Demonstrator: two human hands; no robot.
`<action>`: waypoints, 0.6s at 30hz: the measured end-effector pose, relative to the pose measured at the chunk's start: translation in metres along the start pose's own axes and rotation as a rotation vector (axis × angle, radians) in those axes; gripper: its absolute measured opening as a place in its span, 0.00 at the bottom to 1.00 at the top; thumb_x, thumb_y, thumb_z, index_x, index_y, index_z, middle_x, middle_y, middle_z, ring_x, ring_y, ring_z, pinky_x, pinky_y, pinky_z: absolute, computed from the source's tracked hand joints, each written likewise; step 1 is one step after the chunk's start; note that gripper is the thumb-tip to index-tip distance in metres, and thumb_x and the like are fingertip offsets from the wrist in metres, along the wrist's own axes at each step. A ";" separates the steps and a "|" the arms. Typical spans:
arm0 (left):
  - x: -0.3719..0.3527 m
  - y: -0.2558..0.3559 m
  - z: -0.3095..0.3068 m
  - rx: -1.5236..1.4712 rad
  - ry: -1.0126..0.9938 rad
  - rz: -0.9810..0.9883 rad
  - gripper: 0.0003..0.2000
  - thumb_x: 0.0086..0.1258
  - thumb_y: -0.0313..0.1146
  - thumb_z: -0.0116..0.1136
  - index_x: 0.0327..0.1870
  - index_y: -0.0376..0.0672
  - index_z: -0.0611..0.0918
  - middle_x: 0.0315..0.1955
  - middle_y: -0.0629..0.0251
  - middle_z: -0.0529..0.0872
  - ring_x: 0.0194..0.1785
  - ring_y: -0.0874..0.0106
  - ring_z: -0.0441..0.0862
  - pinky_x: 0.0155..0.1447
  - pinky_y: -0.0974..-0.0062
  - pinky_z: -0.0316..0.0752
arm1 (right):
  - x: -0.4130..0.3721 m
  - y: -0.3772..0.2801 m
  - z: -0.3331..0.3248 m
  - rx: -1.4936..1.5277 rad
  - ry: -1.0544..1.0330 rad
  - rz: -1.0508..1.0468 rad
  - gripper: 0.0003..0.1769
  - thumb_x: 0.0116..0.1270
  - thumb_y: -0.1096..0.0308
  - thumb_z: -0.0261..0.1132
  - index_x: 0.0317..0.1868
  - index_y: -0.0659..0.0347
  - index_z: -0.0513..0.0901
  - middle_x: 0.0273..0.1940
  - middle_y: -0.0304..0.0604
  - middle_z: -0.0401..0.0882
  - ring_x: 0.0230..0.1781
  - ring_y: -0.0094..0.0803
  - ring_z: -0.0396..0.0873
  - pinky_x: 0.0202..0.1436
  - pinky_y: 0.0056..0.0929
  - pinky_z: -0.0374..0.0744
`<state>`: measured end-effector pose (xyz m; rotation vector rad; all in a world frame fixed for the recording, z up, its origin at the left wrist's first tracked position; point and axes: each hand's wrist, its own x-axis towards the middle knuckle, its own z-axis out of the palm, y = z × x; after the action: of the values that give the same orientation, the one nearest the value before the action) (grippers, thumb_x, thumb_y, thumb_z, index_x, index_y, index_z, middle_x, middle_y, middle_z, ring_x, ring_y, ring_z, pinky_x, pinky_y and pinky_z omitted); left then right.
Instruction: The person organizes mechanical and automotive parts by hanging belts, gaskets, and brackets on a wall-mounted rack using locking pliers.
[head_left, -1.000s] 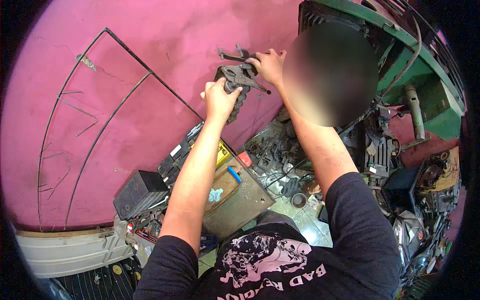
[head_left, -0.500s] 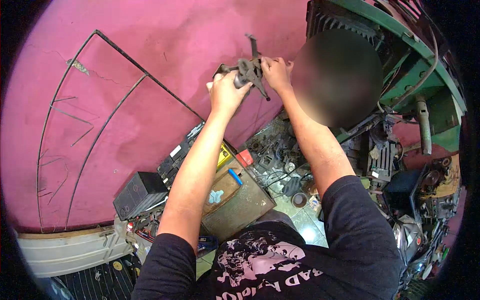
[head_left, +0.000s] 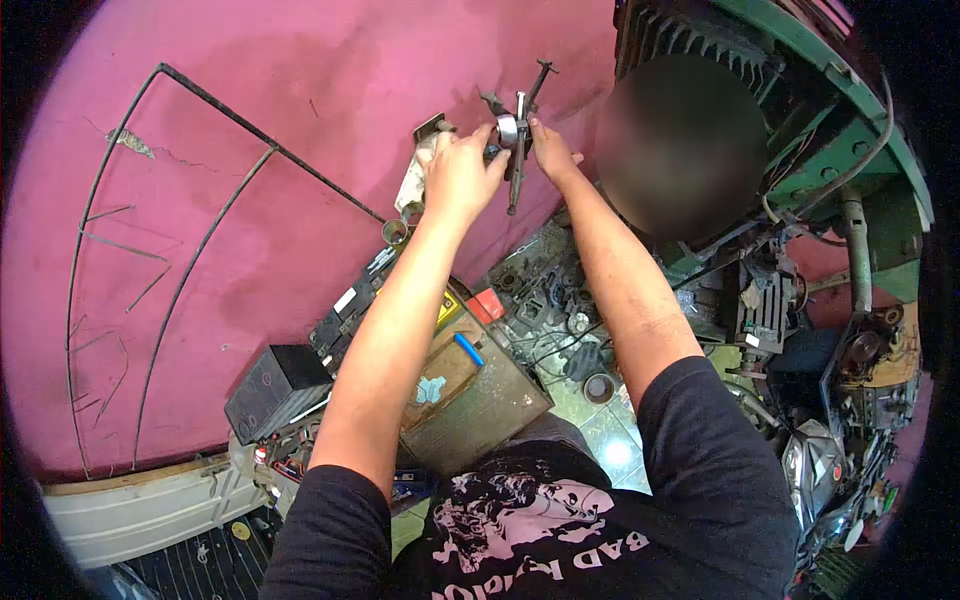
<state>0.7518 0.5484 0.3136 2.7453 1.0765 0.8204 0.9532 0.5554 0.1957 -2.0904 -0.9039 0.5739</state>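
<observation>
Wire frame: thin dark rods (head_left: pixel 170 200) bent into a curve, flat against the wall at far left.
Wall: pink (head_left: pixel 300 90), stained, behind both raised hands.
Black box: a ribbed dark box (head_left: pixel 275 385) low at left, at the foot of the wall, well below the hands.
Metal case: an olive-brown case (head_left: pixel 485 400) under the left forearm, with a short blue stick (head_left: pixel 468 349) lying on its lid.
Left hand: raised in front of the wall (head_left: pixel 455 178), fingers curled shut around a pale part, thumb reaching toward the metal tool.
Pale part: greyish-white (head_left: pixel 412 190), sticking out above and below the left fist; a small round cup (head_left: pixel 393 232) hangs at its lower end. Whether it is joined to the tool I cannot tell.
Metal tool: a dark clamp-like tool with thin arms and a long rod (head_left: pixel 517 140), held up between the two hands, the rod close to upright.
Right hand: just right of the tool (head_left: pixel 550 152), fingertips pinching its middle, palm turned toward the left hand.
Floor: littered with small dark parts (head_left: pixel 550 300) below the hands.
Green machine: a painted frame (head_left: pixel 850 120) at the right edge.
</observation>
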 end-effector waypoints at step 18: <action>-0.338 -0.038 -0.108 -0.158 0.098 -0.442 0.10 0.66 0.36 0.68 0.46 0.47 0.89 0.44 0.65 0.91 0.51 0.62 0.82 0.56 0.61 0.70 | 0.016 0.034 0.007 0.350 -0.021 -0.129 0.35 0.81 0.44 0.51 0.65 0.70 0.79 0.64 0.55 0.81 0.67 0.41 0.76 0.69 0.36 0.70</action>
<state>0.4680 0.3444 0.2432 2.2324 1.4887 0.9255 0.9726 0.5552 0.1625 -1.7033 -0.8733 0.6362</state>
